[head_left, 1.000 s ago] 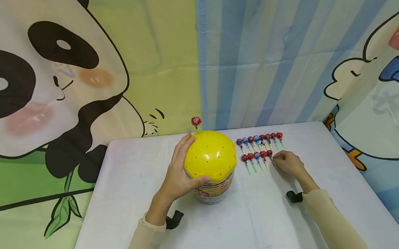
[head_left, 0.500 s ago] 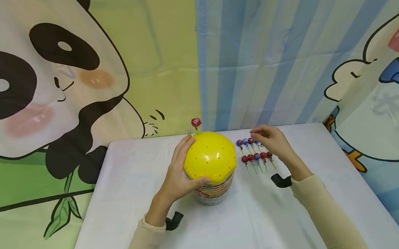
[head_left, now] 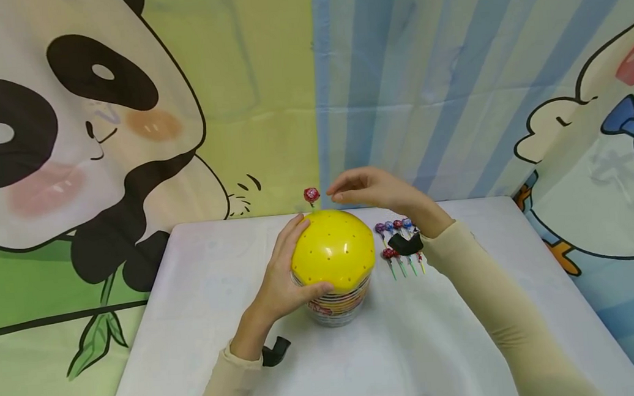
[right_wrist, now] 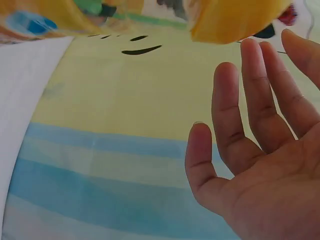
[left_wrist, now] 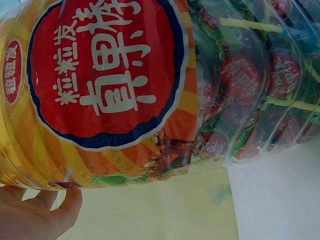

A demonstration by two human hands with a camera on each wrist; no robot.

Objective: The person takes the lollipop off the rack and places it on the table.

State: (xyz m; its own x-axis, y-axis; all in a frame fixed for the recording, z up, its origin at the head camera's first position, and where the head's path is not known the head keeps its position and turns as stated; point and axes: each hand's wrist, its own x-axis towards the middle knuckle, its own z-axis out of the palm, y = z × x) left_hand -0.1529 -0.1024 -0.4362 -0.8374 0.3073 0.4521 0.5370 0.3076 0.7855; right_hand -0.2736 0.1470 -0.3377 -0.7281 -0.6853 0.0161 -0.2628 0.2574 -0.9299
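A clear plastic lollipop jar [head_left: 338, 310] with a bulging yellow lid [head_left: 334, 246] stands on the table, and small holes dot the lid. My left hand [head_left: 276, 283] grips the lid from the left, thumb at the front and fingers round the back. One red lollipop [head_left: 311, 195] sticks up from the lid's far side. Just right of that lollipop is my right hand [head_left: 385, 193], raised above the table, fingers spread and nothing in them in the right wrist view. Wrapped lollipops fill the jar's lower part in the left wrist view, below an orange label [left_wrist: 170, 120].
To the right of the jar, two rows of lollipops [head_left: 390, 254] lie on the white table [head_left: 205, 261], partly hidden by my right wrist. Behind the table hangs a printed cloth [head_left: 266, 103], with a panda at left and a white bird at right.
My right hand has left the front row of lollipops and moved up and left to beside the lollipop in the lid. The left hand and jar have stayed in place.
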